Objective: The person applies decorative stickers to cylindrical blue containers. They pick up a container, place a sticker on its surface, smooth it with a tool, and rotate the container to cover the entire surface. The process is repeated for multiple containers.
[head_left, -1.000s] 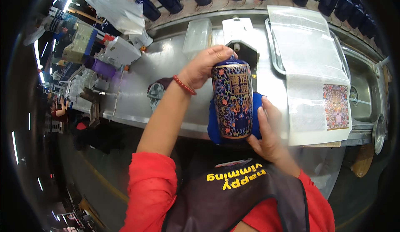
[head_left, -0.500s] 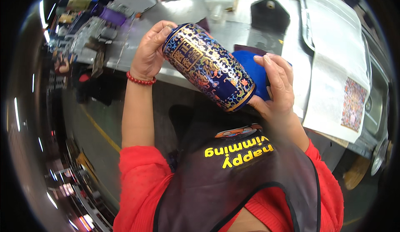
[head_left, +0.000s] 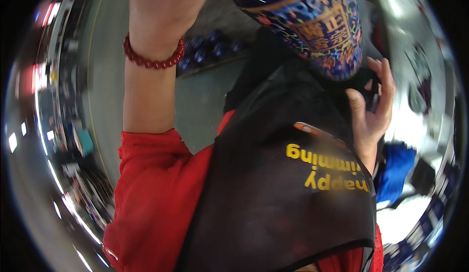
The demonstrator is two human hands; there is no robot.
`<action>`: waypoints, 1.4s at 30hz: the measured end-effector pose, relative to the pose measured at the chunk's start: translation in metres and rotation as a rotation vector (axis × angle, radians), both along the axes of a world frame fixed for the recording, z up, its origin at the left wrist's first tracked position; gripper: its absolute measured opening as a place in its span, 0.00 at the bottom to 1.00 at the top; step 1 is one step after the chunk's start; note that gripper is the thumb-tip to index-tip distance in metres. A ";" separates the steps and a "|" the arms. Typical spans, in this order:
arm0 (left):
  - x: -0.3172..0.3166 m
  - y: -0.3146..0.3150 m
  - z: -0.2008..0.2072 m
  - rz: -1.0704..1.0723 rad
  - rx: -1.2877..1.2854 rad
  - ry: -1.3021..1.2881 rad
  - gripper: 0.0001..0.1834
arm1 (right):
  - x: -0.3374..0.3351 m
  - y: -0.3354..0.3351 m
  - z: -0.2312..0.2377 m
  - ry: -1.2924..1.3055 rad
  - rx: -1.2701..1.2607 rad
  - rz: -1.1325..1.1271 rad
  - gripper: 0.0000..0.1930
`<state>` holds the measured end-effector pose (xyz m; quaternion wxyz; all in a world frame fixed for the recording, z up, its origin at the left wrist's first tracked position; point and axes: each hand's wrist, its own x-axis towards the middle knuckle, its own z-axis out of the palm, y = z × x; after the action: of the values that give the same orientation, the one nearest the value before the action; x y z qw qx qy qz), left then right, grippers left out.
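Note:
A dark blue ceramic bottle (head_left: 317, 25) with a gold band, gold lettering and a colourful floral pattern hangs tilted at the top of the picture. Its upper part runs out of the frame. My left hand (head_left: 171, 8), with a red bead bracelet at the wrist, is raised beside it. Most of the left fingers are cut off by the upper edge, but the bottle is held up from that side. Just below the bottle's lower right end is my right hand (head_left: 373, 115), its thumb and fingers spread with nothing between them.
Several shiny dark blue bottles (head_left: 210, 50) stand low down beyond my left forearm. On the right runs a bright metal table (head_left: 408, 118), and a blue cloth (head_left: 396, 169) lies near my right side. A grey floor (head_left: 200, 96) stretches to the left.
My view has swung away from the table with the printed sheet. The bottle has turned and moved up and right in view. My right hand has come off it.

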<state>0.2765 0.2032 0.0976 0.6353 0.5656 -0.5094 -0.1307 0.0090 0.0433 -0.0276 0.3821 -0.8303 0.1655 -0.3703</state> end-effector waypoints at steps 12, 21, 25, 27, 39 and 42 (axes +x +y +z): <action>0.084 0.256 -0.193 1.261 0.638 -0.690 0.14 | 0.092 -0.004 -0.042 0.502 -0.188 0.233 0.32; 0.160 0.397 -0.409 1.429 1.272 -0.188 0.20 | 0.132 -0.011 -0.071 0.696 -0.187 0.232 0.28; 0.186 0.411 -0.482 1.510 1.344 0.060 0.22 | 0.132 -0.015 -0.077 0.777 -0.225 0.194 0.26; 0.197 0.411 -0.509 1.523 1.398 0.108 0.23 | 0.131 -0.016 -0.078 0.821 -0.234 0.181 0.26; 0.240 0.400 -0.582 1.528 1.489 0.227 0.25 | 0.138 -0.009 -0.091 0.980 -0.171 0.151 0.26; 0.237 0.397 -0.577 1.556 1.467 0.267 0.25 | 0.143 -0.009 -0.092 0.956 -0.219 0.210 0.27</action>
<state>0.5139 0.6004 -0.4796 0.1005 0.9583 0.2664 -0.0250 0.1516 0.0339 -0.1197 0.2094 -0.9545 0.1977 0.0771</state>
